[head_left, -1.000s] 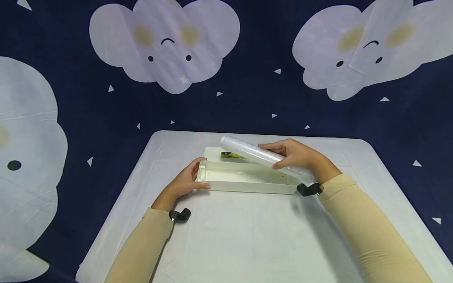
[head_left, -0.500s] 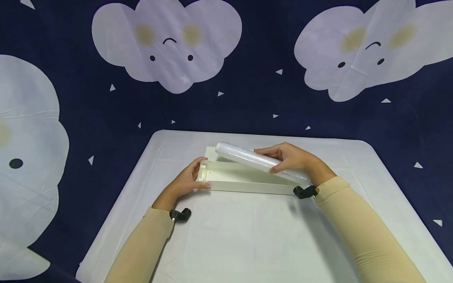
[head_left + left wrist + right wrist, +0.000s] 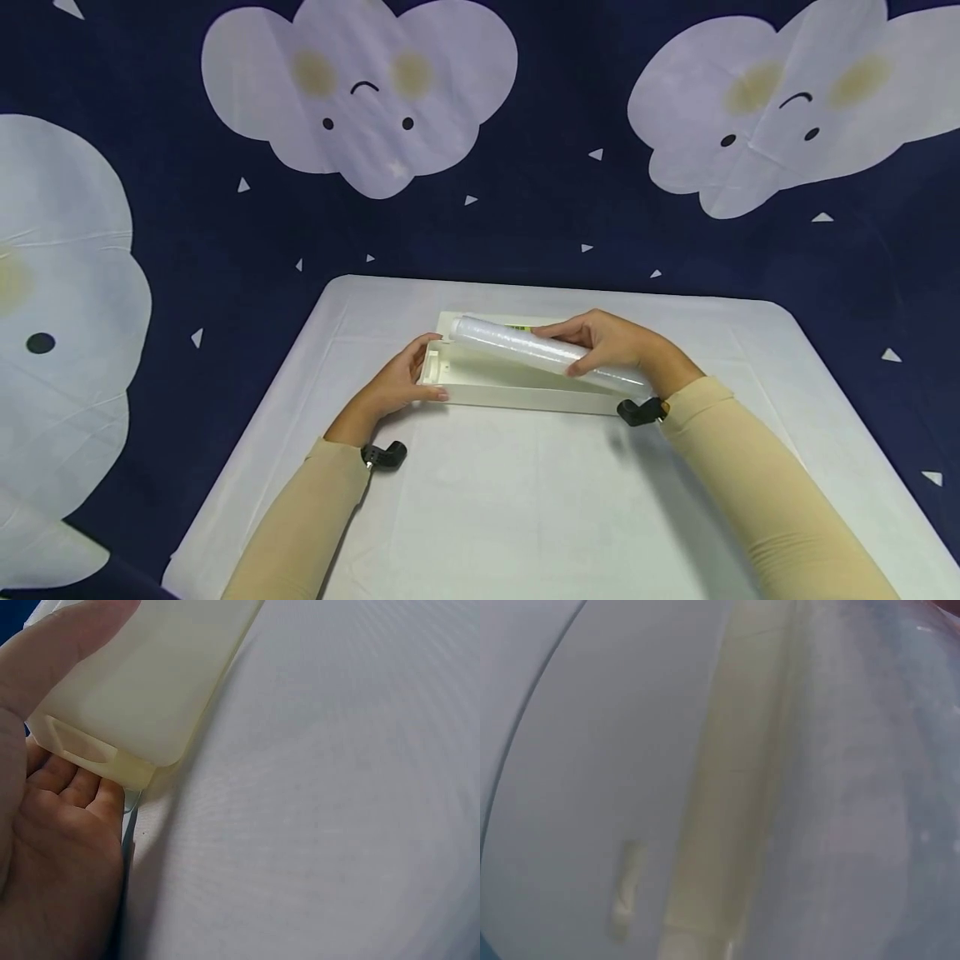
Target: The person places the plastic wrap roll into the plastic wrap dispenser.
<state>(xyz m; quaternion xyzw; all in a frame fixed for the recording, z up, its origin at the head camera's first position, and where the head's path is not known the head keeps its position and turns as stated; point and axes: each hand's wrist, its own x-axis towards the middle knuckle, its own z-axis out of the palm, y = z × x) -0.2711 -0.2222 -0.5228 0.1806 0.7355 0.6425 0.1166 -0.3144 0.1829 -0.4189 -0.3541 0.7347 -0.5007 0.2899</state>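
My left hand point(image 3: 393, 379) grips the left end of a long, cream plastic box point(image 3: 517, 396), thumb on its front wall and fingers behind. The left wrist view shows the box's end wall point(image 3: 127, 761) above the curled fingers. My right hand point(image 3: 615, 346) holds a roll of cling film point(image 3: 510, 343) by its right half, thumb in front and fingers at the back. Slanting over the open box, the roll has its left end raised at the back edge and its right end lower. In the right wrist view the shiny roll point(image 3: 855, 795) lies close over the box's interior point(image 3: 720, 795).
Behind the box shows a cream lid point(image 3: 447, 320), mostly covered by the roll, with a bit of yellow-green label point(image 3: 519, 327). All of it rests on a white-covered table point(image 3: 510, 500). A dark blue cloud-print cloth point(image 3: 555, 200) lies beyond the table's far edge.
The roll has moved left and down, closer over the box, along with my right hand. My left hand keeps its hold on the box's end.
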